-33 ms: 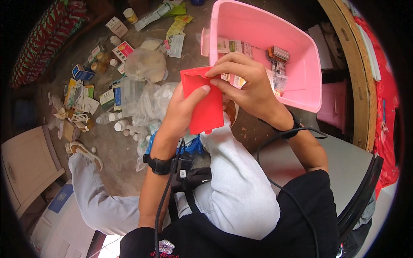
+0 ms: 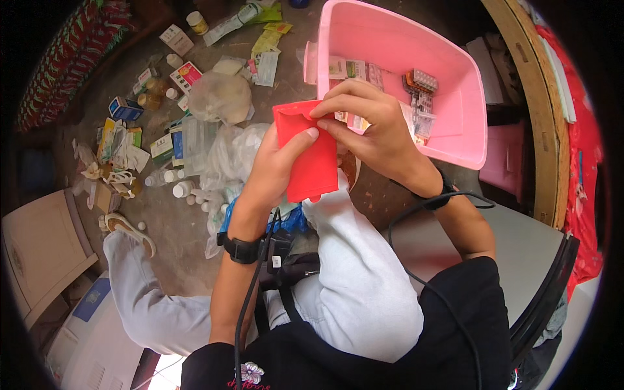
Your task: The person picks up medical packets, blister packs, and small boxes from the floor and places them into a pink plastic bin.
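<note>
A red paper envelope is held upright over my knee, with its open end at the top. My left hand grips its left side, thumb lying across the front and the other fingers hidden behind. At the top right edge, the thumb and fingers of my right hand pinch the envelope's mouth. Whether anything is inside cannot be seen. Just behind my right hand stands a pink plastic bin holding blister packs and small medicine boxes, partly covered by that hand.
Medicine boxes, white bottles, clear plastic bags and sachets lie scattered over the floor to the left. A wooden beam runs along the right. A beige chair back stands at left. Black cables hang from both wrists.
</note>
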The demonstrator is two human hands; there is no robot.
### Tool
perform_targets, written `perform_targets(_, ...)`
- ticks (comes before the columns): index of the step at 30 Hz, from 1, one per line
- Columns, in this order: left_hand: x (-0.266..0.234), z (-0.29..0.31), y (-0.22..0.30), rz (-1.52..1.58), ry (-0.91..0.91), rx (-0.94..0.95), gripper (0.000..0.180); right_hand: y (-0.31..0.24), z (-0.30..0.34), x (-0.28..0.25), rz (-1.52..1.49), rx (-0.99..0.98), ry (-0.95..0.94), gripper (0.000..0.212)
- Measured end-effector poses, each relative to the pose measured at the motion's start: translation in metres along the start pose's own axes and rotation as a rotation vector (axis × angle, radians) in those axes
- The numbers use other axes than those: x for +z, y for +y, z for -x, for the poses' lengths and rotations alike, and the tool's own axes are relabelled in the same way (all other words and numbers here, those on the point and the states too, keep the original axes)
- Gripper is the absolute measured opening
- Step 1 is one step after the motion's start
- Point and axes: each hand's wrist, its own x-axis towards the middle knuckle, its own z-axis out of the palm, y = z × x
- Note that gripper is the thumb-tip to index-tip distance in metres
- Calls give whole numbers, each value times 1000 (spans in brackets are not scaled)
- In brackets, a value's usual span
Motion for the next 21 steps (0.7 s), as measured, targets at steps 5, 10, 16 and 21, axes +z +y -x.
perform_targets(5,-4,-1,-4,16,38,5,37,1,2,4,142,-96,-20,26)
perform_targets(10,1,-8,-7,8,176,141,34,8,14,11,-357,313,76,19)
perform_targets(16,7,-18,-4,-72,203,278,37,2,21,-8,-734,685,-120,21)
perform_targets(21,6,-40,-20,-719,246,499,30,95,22,-83,-270,817,-36,25)
